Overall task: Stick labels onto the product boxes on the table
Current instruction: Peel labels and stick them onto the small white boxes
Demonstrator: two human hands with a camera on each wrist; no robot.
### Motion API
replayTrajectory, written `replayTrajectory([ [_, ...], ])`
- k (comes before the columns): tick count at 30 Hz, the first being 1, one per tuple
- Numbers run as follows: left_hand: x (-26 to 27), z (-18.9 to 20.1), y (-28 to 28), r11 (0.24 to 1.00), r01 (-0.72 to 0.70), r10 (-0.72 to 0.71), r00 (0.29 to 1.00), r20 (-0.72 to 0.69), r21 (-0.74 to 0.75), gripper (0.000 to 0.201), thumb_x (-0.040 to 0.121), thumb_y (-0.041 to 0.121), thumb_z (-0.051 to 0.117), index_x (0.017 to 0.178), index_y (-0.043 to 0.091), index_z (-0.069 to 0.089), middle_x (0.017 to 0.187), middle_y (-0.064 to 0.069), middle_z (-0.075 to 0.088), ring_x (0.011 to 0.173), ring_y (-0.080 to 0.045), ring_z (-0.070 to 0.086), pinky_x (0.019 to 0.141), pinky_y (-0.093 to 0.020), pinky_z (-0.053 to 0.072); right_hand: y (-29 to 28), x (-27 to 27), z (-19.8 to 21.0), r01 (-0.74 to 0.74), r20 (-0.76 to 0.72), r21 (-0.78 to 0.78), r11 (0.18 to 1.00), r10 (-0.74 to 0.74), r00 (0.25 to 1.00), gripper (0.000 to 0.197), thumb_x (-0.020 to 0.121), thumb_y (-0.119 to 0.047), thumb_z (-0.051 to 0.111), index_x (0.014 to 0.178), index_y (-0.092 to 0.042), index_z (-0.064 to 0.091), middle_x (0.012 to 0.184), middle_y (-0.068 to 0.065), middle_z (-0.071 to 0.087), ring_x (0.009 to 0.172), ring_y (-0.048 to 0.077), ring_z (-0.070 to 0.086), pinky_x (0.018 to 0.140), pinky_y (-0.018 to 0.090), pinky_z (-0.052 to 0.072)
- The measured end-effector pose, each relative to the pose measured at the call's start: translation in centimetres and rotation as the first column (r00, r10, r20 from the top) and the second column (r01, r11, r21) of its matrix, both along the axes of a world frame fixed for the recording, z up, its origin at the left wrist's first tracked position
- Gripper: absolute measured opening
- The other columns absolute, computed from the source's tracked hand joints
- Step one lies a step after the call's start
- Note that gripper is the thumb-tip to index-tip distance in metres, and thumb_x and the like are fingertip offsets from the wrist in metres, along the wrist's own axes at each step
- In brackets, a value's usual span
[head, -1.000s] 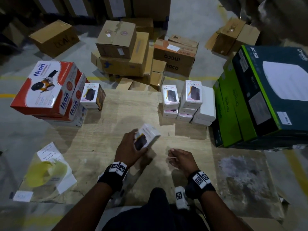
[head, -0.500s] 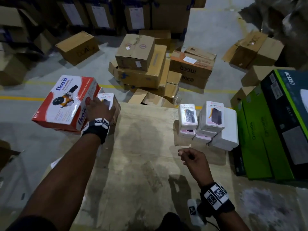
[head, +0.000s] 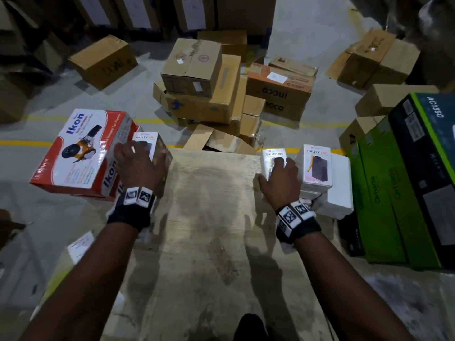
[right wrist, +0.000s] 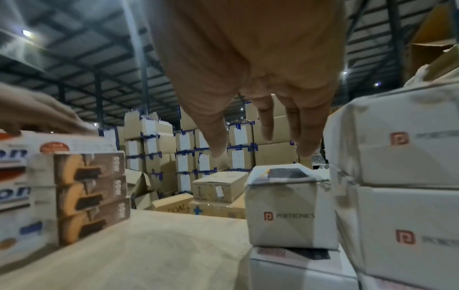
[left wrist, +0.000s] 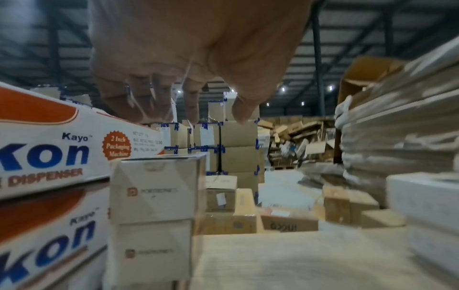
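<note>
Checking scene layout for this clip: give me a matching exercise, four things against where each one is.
Things:
1. Ikon box
2. left hand
3. right hand
4. green boxes

Places:
A. over the Halley stack at the table's right
B. right of the table
C. at the table's left edge, on a second red box
D. over the Halley stack beside the Ikon box

Pairs: 1-C, 2-D, 3-A, 4-B
</note>
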State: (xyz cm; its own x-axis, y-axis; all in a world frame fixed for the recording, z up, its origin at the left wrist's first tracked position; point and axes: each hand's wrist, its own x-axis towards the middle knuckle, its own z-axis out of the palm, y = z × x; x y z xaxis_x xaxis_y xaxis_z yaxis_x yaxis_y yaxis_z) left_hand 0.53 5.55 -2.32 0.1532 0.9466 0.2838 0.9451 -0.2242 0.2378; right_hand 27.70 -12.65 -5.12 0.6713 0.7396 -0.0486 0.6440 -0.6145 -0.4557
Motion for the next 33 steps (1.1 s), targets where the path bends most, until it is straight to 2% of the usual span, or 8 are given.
replayTrajectory([
  [6,-0.2,-2.5,-9.0,0.962,0.261,-0.273,0.925,0.265,0.079,0.027,0.087,0.030,0.070,0.105,0.011,0.063,0.106,-0.014,0.061,0.105,-0.034,0.053,0.095,-0.048,0.039,3.1,0.5,-0.7,0.063,0.114,-0.353,0.933,-0.024,0.993,0.064,0.087,-0.036,0.068,0.134,-0.006,0.037,0.136,0.027,0.047,0.130,0.041,0.039,0.083,0.045,0.050],
  [13,0.0,-4.3,-16.2,0.910,0.354,-0.184,0.813,0.553,-0.217,0.011,0.093,0.030,0.067,0.103,0.028,0.066,0.105,0.012,0.064,0.101,-0.011,0.056,0.075,-0.035,0.054,-0.2,0.0,1.2,-0.012,-0.241,-0.046,0.999,0.000,0.971,0.069,0.079,-0.036,0.082,0.125,-0.002,0.045,0.114,0.015,0.060,0.106,0.034,0.059,0.081,0.037,0.046],
  [16,0.7,-3.3,-17.8,0.814,0.393,0.033,0.706,0.708,-0.429,0.013,0.089,0.027,0.073,0.100,0.028,0.068,0.097,0.014,0.072,0.097,-0.006,0.065,0.073,-0.027,0.054,-4.7,-1.6,1.2,0.149,-0.840,0.161,0.976,0.057,0.539,0.062,0.075,-0.030,0.087,0.121,-0.009,0.052,0.108,0.010,0.064,0.081,0.016,0.060,0.057,0.022,0.045],
  [18,1.3,-2.4,-18.7,0.628,0.505,0.273,0.570,0.775,-0.592,0.024,0.087,0.026,0.073,0.111,0.023,0.067,0.103,0.008,0.075,0.104,-0.015,0.068,0.080,-0.033,0.058,-8.2,-2.7,0.6,0.172,-0.969,0.181,0.968,0.146,0.199,0.070,0.069,-0.034,0.087,0.125,-0.007,0.055,0.115,0.018,0.062,0.087,0.023,0.061,0.055,0.024,0.045],
  [22,1.9,-1.1,-21.0,0.310,0.746,0.407,0.456,0.792,-0.589,0.046,0.087,0.029,0.072,0.131,0.023,0.058,0.121,0.002,0.071,0.114,-0.018,0.066,0.087,-0.035,0.057,-14.1,-4.9,0.4,0.197,-0.952,0.234,0.952,0.266,-0.152,0.070,0.074,-0.013,0.069,0.140,-0.002,0.048,0.136,0.025,0.059,0.119,0.045,0.060,0.092,0.053,0.055],
  [24,2.0,-0.5,-22.1,0.290,0.782,0.367,0.442,0.818,-0.552,0.046,0.084,0.025,0.073,0.128,0.020,0.061,0.119,-0.002,0.072,0.110,-0.019,0.068,0.081,-0.030,0.057,-16.0,-5.6,0.3,0.143,-0.939,0.289,0.946,0.310,-0.152,0.063,0.082,-0.005,0.060,0.144,-0.004,0.047,0.143,0.027,0.053,0.131,0.051,0.048,0.108,0.065,0.037],
  [27,1.9,-0.1,-23.0,0.341,0.768,0.274,0.470,0.839,-0.542,0.062,0.073,0.031,0.085,0.130,0.022,0.061,0.120,-0.001,0.072,0.112,-0.020,0.067,0.081,-0.031,0.057,-17.7,-5.9,0.8,0.122,-0.950,0.303,0.945,0.289,0.120,0.046,0.088,0.000,0.056,0.131,-0.014,0.064,0.133,0.016,0.064,0.120,0.039,0.060,0.089,0.046,0.048],
  [33,1.3,1.3,-24.9,0.631,0.692,-0.170,0.565,0.807,-0.351,0.074,0.066,0.029,0.092,0.130,0.033,0.057,0.121,0.013,0.062,0.111,-0.004,0.060,0.079,-0.020,0.056,-19.3,-6.1,4.4,0.242,-0.838,0.428,0.871,0.281,0.468,0.025,0.102,-0.013,0.056,0.121,-0.016,0.071,0.114,0.008,0.074,0.106,0.028,0.069,0.079,0.035,0.057],
])
